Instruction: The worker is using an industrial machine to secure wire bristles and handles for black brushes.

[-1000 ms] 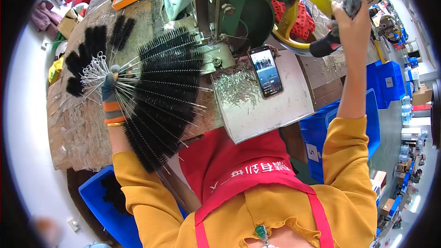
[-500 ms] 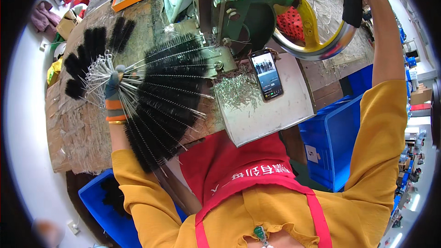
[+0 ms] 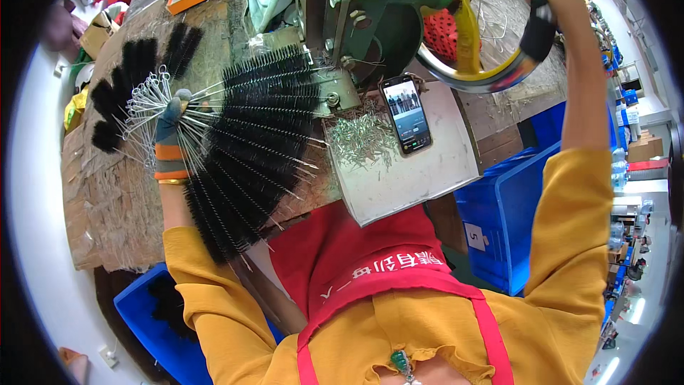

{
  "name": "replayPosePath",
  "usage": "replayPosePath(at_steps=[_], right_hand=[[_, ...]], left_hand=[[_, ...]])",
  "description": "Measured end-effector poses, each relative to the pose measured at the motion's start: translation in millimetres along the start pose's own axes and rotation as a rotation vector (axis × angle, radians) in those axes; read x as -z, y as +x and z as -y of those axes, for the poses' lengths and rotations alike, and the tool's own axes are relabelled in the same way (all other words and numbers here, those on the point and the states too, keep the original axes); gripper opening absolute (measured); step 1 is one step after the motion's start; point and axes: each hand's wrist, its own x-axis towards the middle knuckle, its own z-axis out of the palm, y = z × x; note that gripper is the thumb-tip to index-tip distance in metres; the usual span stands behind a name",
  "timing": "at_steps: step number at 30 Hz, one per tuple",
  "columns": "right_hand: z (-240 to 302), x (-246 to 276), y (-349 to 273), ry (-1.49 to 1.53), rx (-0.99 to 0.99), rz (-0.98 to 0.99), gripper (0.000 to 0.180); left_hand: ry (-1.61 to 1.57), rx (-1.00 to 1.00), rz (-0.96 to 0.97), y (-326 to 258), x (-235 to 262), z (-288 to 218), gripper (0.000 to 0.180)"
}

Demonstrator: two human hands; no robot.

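A single head-worn fisheye camera looks steeply down from close above the desk. The person's own chest fills the lower frame. Straight edges bend toward the rim.

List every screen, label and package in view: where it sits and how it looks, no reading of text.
Phone: lying on the pale metal tray before the green machine; black slab, lit screen.
Label: stuck on the blue bin at right; small white rectangle.
Cardboard boxes: far right edge; brown, small.
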Motion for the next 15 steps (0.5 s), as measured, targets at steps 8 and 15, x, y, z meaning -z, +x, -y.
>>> replayPosePath(at_steps=[8, 15], right_hand=[[-41, -122, -147, 0.378, -0.054, -0.666, 0.050], [-43, -34, -74, -0.063, 0.124, -0.359, 0.036]], left_hand=[[0.022, -0.004, 0.016, 3, 11, -4, 0.024], [0.041, 0.005, 0.044, 2, 15, -10, 0.027]])
